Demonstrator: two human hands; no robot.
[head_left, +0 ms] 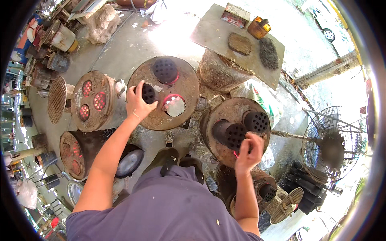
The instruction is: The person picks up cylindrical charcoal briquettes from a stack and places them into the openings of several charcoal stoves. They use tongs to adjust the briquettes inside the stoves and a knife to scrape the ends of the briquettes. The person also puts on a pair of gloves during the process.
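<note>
My left hand is closed around a black honeycomb coal briquette at the left side of the round middle stove top. Farther back on that stove stands another briquette with a red glow at its base. To the right, a stove opening glows around a pale, shiny piece. My right hand hovers with curled fingers at the edge of a perforated briquette on the right stove; whatever is in its fingers is hidden. A further briquette stands beside it.
Left of the middle stove is another stove with several glowing holes, and a lower one nearer me. A wire-cage fan stands at right. A board holding a jar lies behind. Black briquettes are stacked at lower right.
</note>
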